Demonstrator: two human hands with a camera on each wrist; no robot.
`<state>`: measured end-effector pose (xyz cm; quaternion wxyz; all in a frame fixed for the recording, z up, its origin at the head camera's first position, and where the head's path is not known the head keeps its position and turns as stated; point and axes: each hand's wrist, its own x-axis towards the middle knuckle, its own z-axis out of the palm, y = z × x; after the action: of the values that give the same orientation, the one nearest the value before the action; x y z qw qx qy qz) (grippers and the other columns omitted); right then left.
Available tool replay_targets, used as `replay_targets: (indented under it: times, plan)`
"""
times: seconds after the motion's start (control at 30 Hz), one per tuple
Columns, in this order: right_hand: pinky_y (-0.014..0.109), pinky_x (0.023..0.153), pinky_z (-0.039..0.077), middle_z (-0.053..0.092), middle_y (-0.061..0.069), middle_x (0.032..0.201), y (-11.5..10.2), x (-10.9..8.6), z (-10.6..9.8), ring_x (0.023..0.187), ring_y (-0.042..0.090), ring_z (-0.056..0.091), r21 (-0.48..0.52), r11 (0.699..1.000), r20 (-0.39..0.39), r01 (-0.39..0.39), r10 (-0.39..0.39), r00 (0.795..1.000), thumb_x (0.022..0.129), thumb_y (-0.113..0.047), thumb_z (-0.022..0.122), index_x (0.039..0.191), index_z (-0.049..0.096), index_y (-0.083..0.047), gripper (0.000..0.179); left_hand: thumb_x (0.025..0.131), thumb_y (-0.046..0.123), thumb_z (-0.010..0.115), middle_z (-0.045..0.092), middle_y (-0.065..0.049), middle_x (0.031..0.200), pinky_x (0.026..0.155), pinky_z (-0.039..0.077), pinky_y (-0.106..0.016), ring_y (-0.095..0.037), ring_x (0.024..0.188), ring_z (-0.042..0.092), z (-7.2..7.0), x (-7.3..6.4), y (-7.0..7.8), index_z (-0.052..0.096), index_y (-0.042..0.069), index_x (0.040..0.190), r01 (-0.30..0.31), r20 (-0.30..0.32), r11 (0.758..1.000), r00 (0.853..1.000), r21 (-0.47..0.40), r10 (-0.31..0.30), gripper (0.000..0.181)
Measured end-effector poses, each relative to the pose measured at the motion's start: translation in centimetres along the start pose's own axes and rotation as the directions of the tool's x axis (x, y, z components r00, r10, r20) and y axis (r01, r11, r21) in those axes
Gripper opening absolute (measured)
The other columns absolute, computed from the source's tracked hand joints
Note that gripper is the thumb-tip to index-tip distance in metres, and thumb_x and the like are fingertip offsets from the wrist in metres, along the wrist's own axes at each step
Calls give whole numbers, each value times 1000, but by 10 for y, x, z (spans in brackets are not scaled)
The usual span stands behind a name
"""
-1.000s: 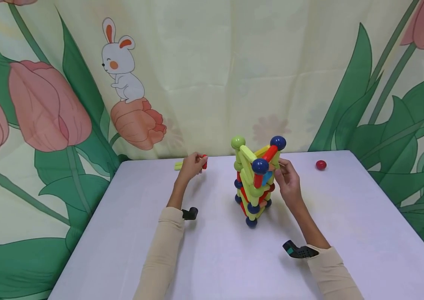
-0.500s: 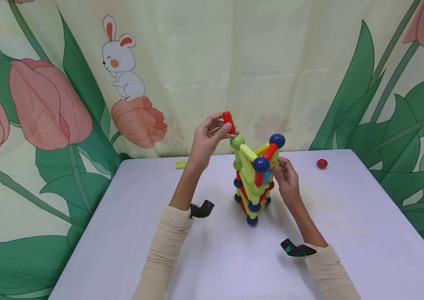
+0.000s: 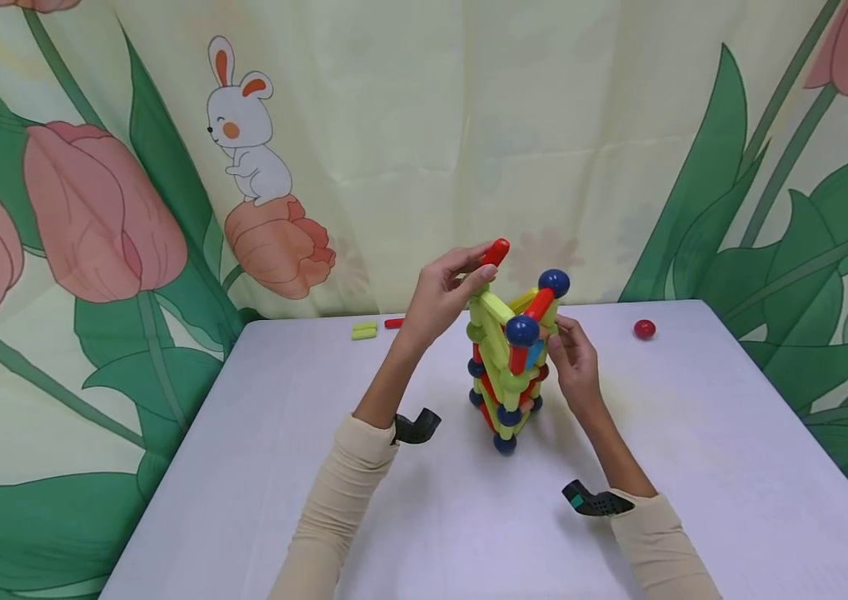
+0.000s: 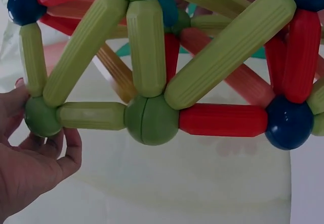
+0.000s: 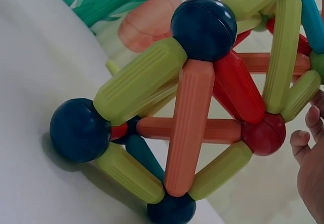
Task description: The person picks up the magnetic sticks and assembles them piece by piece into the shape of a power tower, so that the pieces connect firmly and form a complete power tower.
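Observation:
A tower of magnetic rods and balls [image 3: 514,379] stands on the table, built from yellow-green, red, orange and blue rods with navy, green and red balls. My left hand [image 3: 442,292] pinches a red magnetic rod [image 3: 496,252] at the tower's top left corner. In the left wrist view, that hand's fingers are around a green ball [image 4: 43,116]; the red rod is not visible there. My right hand [image 3: 578,367] holds the tower's right side near the top, thumb in front. Its fingers show at the right edge of the right wrist view, beside a yellow-green rod [image 5: 302,95].
Two short yellow-green rods [image 3: 364,331] and a red rod [image 3: 394,323] lie at the table's back edge, left of the tower. A loose red ball [image 3: 645,330] sits at the back right. A printed curtain [image 3: 394,167] hangs behind the table [image 3: 259,467].
My left hand picked up a red rod from the back of the table and carried it up and right to the tower's top left corner. My right hand stays at the tower.

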<state>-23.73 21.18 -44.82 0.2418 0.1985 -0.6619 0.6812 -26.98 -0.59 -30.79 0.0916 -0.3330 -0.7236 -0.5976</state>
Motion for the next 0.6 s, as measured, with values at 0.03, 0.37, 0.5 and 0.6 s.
replay_targets:
  times: [0.03,0.37,0.5,0.6]
  plan:
    - [15,95,48,64,-11,122,0,0,0,112,4,62,0,1000,0,-1,1,1000,102,-4,43,131,49,2,30,96,17,62,65,-13,116,85,57,-29,-20,99,67,2,0,-1,59,8,134,1,-4,1000,1000,-11,-1,39]
    - [15,94,49,63,-12,123,-4,-1,2,114,4,61,-11,999,-6,-45,45,999,103,-7,43,132,49,1,31,94,23,64,68,-8,109,68,51,-25,-19,94,62,9,1,-2,67,14,120,82,47,990,996,-113,-78,28]
    - [15,92,50,63,-12,122,-5,-2,1,112,5,61,-19,998,-18,-65,64,998,103,-9,44,132,50,-1,31,93,28,65,68,-4,111,68,52,-26,-20,92,62,9,2,2,70,16,117,175,107,980,981,-97,-165,28]
    - [15,92,50,63,-11,123,-5,-1,0,113,6,61,-19,997,-20,-70,70,997,103,-10,44,133,49,-2,31,92,29,66,67,-3,112,71,53,-27,-20,93,62,10,4,5,70,16,116,213,128,975,971,-67,-203,28]
